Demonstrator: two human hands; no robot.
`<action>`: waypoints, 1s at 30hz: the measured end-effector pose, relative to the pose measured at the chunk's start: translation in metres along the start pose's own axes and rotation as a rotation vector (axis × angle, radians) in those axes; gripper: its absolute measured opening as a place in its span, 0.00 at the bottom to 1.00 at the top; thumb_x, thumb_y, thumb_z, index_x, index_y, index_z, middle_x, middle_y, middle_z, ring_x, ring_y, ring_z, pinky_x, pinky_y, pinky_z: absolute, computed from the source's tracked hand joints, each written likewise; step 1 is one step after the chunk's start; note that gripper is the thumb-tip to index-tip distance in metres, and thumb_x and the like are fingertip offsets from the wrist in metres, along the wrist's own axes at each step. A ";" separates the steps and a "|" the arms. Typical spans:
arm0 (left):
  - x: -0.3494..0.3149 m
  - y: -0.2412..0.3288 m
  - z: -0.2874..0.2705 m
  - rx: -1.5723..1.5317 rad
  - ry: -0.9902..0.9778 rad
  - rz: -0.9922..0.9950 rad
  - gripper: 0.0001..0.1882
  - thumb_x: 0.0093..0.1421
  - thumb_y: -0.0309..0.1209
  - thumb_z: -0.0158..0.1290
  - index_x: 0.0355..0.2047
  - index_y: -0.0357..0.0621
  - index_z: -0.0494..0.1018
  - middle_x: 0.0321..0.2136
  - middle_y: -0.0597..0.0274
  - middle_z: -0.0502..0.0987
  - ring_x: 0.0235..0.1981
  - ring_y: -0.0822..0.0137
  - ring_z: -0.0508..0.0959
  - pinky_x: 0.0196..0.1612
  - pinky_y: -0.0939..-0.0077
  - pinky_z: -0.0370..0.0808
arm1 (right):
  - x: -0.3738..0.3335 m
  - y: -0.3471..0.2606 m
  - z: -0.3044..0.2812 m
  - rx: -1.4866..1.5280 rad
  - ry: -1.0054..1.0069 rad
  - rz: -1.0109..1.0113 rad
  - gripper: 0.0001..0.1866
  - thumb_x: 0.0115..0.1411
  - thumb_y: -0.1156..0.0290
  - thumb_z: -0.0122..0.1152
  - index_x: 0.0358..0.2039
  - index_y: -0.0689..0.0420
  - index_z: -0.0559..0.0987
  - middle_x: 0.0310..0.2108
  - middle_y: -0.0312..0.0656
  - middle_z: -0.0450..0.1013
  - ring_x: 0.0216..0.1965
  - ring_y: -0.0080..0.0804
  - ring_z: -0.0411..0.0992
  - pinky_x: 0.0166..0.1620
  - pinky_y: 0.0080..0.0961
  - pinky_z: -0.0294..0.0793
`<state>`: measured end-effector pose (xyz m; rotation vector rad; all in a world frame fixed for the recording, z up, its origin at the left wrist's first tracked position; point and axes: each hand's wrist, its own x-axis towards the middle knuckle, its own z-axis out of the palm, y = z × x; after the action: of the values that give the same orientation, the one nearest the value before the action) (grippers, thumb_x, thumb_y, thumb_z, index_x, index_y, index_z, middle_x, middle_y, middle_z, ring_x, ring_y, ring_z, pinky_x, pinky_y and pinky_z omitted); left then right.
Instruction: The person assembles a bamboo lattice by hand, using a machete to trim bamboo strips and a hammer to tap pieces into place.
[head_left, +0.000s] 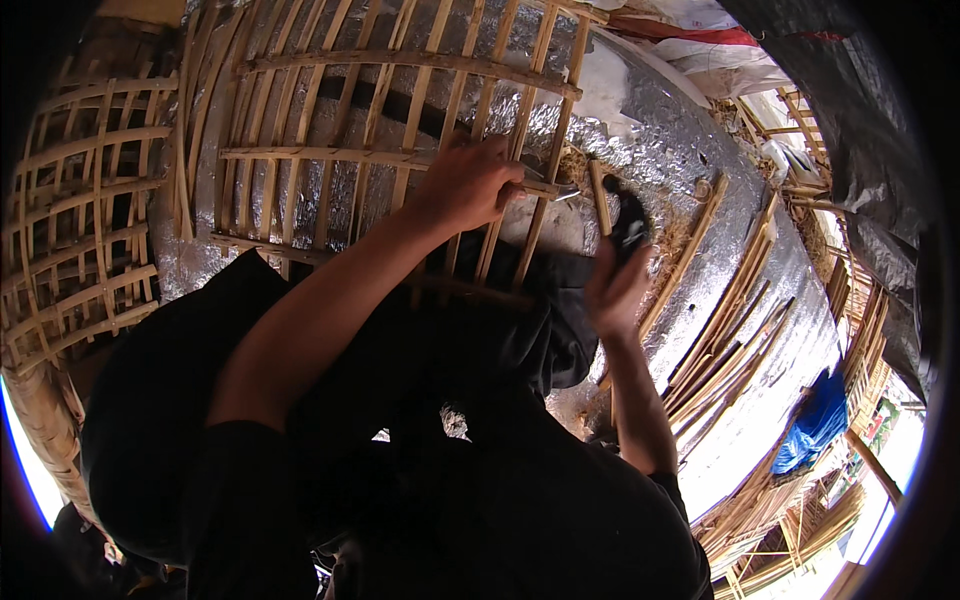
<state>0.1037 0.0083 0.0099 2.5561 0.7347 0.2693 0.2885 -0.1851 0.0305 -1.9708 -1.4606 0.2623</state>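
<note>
A bamboo lattice [460, 62] of long slats tied or fixed across several crosspieces lies over my lap and the floor ahead. My left hand [470, 185] is closed at the middle crosspiece, near the lattice's right edge. A thin shiny metal piece [566, 194] shows just right of those fingers; I cannot tell what it is. To the right of the lattice, my right hand [618, 288] grips a dark black tool [630, 222], held upright. Motion and shadow hide its exact kind. A short bamboo stick [600, 197] stands out beside the tool.
More bamboo lattices [85, 215] stand at the left. On the shiny grey floor [665, 150] at the right lie loose bamboo strips [730, 310]. A blue plastic sheet [812, 425] and bundled strips [765, 530] are at the far right. Dark tarpaulin [880, 240] hangs along the right side.
</note>
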 end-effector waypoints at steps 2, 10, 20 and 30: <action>-0.001 0.000 0.002 0.002 0.041 0.022 0.09 0.56 0.38 0.67 0.33 0.51 0.82 0.31 0.66 0.74 0.38 0.63 0.79 0.48 0.60 0.71 | -0.005 -0.010 0.007 -0.047 -0.107 0.057 0.17 0.69 0.73 0.59 0.53 0.66 0.67 0.34 0.61 0.79 0.28 0.63 0.80 0.26 0.46 0.81; 0.001 -0.003 0.005 0.026 0.054 0.021 0.07 0.55 0.37 0.67 0.32 0.53 0.83 0.30 0.65 0.74 0.36 0.60 0.78 0.46 0.59 0.71 | -0.001 -0.035 0.011 -0.063 -0.306 0.368 0.20 0.69 0.66 0.57 0.54 0.66 0.66 0.30 0.66 0.77 0.30 0.70 0.77 0.29 0.56 0.78; 0.002 -0.004 0.006 -0.019 0.066 -0.020 0.09 0.57 0.41 0.66 0.33 0.51 0.82 0.33 0.61 0.74 0.38 0.57 0.81 0.47 0.52 0.74 | 0.020 -0.035 -0.012 0.190 -0.304 0.460 0.20 0.63 0.76 0.61 0.55 0.61 0.71 0.42 0.60 0.76 0.35 0.59 0.79 0.38 0.50 0.80; 0.002 -0.004 0.009 0.018 0.083 0.053 0.10 0.58 0.42 0.67 0.31 0.51 0.82 0.32 0.70 0.76 0.35 0.64 0.80 0.47 0.59 0.71 | 0.048 0.050 -0.016 -0.271 -0.348 -0.617 0.25 0.54 0.72 0.65 0.54 0.54 0.73 0.37 0.44 0.74 0.36 0.46 0.76 0.40 0.43 0.77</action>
<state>0.1068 0.0089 -0.0001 2.5976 0.7026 0.3896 0.3521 -0.1554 0.0226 -1.6113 -2.3517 0.1375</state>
